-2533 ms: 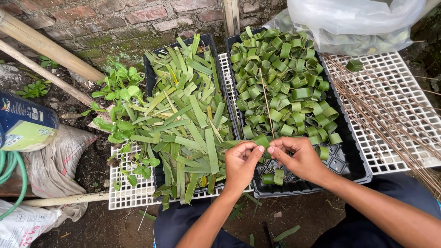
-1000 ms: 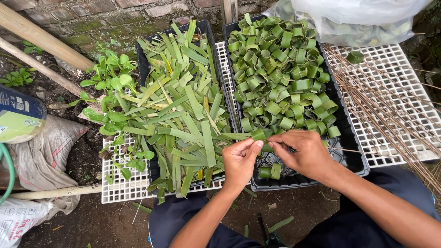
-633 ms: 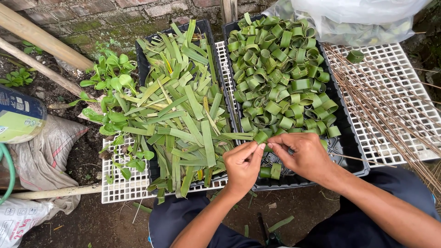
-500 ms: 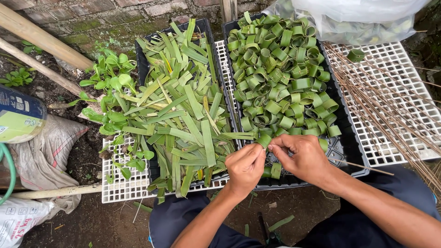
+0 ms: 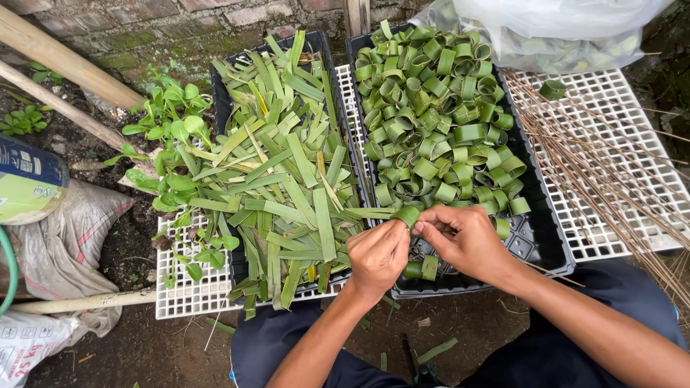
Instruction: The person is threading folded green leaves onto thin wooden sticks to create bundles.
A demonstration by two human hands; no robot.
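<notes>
Here both hands meet over the near edge of the two trays, pinching one narrow green leaf strip (image 5: 408,214) that is partly curled into a ring. The left hand (image 5: 377,255) is nearly closed, thumb and forefinger nipped on the strip's near end; the right hand (image 5: 467,241) is likewise closed about the curl from the other side, seemingly to keep the loop from springing open. The strip sits just above the seam between the black plastic tray of flat cut leaf strips (image 5: 224,93) and the black plastic tray of rolled green leaf rings (image 5: 553,248), so raw stock lies by the left hand and finished rings (image 5: 431,115) by the right. The flat strips (image 5: 287,179) overhang their tray's near rim. The near right corner of the ring tray shows bare bottom, leaving open room beside the right hand. A white plastic grid (image 5: 611,108) under the trays carries thin brown sticks (image 5: 596,179) at the right, near the forearm's edge.
</notes>
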